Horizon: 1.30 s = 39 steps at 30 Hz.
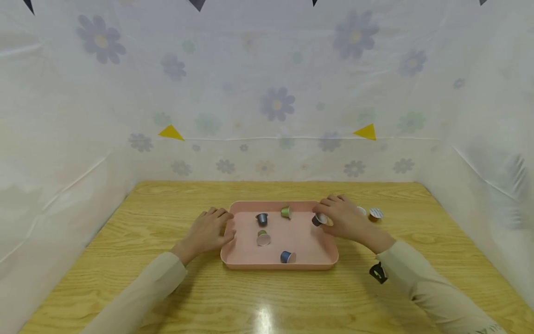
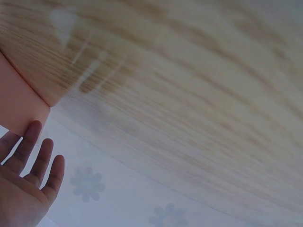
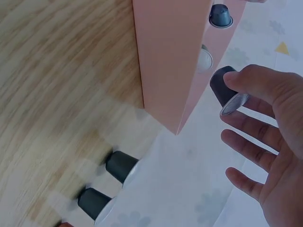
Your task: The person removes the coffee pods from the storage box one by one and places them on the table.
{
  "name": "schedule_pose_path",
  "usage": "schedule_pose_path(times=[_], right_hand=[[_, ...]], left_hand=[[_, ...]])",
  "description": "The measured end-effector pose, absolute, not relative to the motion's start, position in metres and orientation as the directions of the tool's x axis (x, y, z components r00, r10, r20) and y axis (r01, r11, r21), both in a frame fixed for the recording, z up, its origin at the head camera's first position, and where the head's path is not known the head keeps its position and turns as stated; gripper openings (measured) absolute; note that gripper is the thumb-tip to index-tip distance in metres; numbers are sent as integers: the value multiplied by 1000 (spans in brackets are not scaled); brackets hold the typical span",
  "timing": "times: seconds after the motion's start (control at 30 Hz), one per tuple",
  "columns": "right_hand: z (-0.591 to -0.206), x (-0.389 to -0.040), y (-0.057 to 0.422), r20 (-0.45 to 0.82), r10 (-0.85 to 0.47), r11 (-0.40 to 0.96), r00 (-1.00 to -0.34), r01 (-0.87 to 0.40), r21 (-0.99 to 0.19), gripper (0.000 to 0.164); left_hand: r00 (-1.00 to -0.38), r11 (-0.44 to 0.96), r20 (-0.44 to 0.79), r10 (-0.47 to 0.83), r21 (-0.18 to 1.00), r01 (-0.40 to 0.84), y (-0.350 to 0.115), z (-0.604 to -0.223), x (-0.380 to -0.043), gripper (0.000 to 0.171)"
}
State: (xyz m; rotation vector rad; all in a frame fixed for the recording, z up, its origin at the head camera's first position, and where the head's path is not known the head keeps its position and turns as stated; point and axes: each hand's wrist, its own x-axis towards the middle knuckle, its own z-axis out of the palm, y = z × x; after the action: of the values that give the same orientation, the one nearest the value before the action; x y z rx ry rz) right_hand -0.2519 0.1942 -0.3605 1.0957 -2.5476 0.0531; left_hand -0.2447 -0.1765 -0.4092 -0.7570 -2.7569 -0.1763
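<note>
A pink tray (image 1: 277,253) sits on the table between the hands. My right hand (image 1: 344,220) pinches a black coffee capsule (image 3: 221,87) between thumb and fingers over the tray's right end, its silvery lid tilted down in the right wrist view. At the tray's left rim is my left hand (image 1: 208,230), its fingertips right at the edge and fingers loosely extended. Inside the tray lie a dark grey-blue capsule (image 1: 262,219), a green capsule (image 1: 285,212), a second green capsule (image 1: 263,238) with its pale lid showing, and a blue capsule (image 1: 285,257) near the front.
Right of the tray, a capsule with a brown body and white lid (image 1: 376,214) stands beside another white lid (image 1: 361,211) partly hidden by the hand. A small black object with green marks (image 1: 378,272) lies near the right sleeve. Flower-patterned sheeting (image 1: 275,102) encloses the wooden table (image 1: 187,301).
</note>
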Motion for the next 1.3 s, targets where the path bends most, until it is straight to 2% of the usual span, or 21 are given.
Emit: schedule_pose_path(times=[0.33, 0.8, 1.07, 1.3], right_hand=[[-356, -252, 211, 323, -657, 737, -681, -669, 90, 36], [-363, -249, 233, 324, -618, 774, -716, -626, 93, 35], [-375, -249, 241, 330, -627, 768, -705, -631, 112, 38], [-385, -247, 245, 321, -611, 780, -723, -619, 90, 40]], left_hand=[[-822, 856, 295, 487, 26, 516, -177, -408, -244, 43], [-821, 855, 294, 489, 26, 518, -177, -409, -245, 43], [-823, 855, 294, 487, 33, 517, -176, -408, -244, 42], [-826, 856, 287, 486, 38, 516, -176, -408, -244, 42]])
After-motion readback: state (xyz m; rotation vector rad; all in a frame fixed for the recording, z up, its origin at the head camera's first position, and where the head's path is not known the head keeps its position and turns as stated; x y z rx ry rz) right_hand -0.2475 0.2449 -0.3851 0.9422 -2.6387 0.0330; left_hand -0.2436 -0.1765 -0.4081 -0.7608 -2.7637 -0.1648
